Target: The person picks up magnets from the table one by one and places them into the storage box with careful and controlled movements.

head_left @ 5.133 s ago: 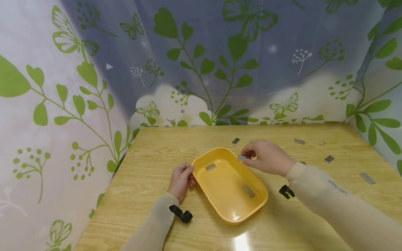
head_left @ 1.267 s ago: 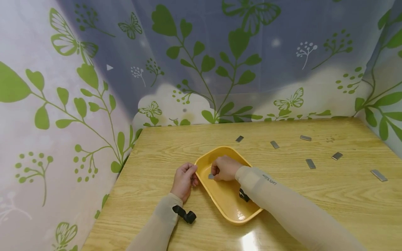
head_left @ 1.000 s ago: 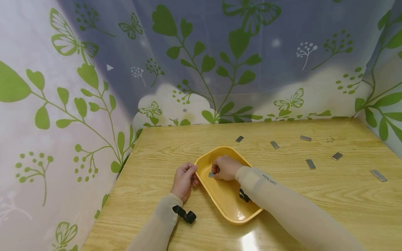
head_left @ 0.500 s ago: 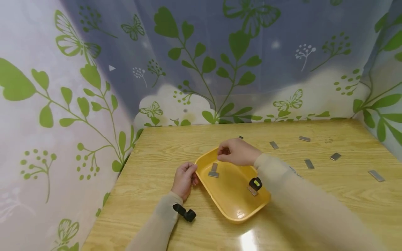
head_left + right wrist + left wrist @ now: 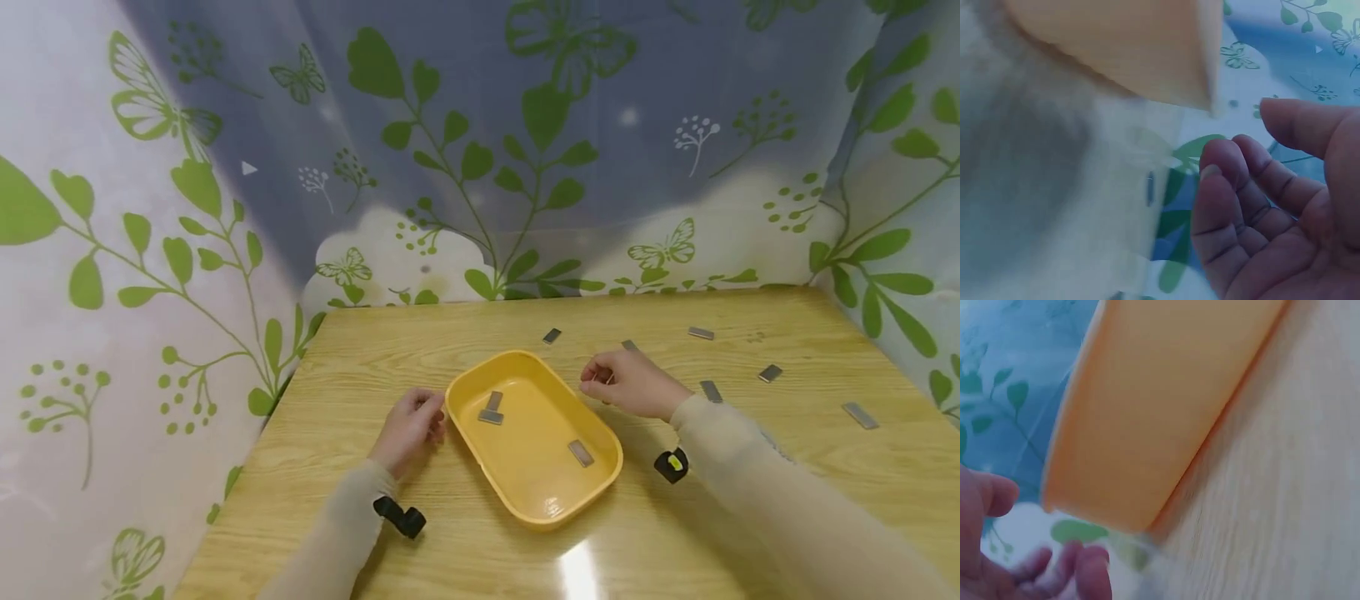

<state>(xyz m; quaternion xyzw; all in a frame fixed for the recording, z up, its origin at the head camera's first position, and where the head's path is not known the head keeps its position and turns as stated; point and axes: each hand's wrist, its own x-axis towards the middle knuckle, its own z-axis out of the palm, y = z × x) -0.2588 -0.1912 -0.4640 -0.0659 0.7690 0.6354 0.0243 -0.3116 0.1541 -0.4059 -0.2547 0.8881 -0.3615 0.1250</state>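
Observation:
A yellow rectangular plastic basin (image 5: pixel 525 446) stands on the table, slightly turned. Inside lie three flat grey rectangular pieces: one crosswise piece (image 5: pixel 491 417) at the foot of another piece (image 5: pixel 496 400) near the far left end, and a third piece (image 5: pixel 581 452) at the right. My left hand (image 5: pixel 408 429) is beside the basin's left rim; in the left wrist view its thumb and fingers are spread apart, off the wall. To the right of the basin, my right hand (image 5: pixel 633 382) hovers over the table, fingers loosely bent, nothing between them in the right wrist view.
Several similar grey pieces lie loose beyond and right of the basin, among them a dark piece (image 5: pixel 552 336) at the back and a piece (image 5: pixel 859 415) far right. One piece (image 5: pixel 710 391) lies by my right wrist. Patterned curtains (image 5: pixel 555 233) border the wooden table (image 5: pixel 360 350).
My right hand has laid a grey piece in the basin against another, then lifted out and moved right, empty. My left hand has let go of the rim.

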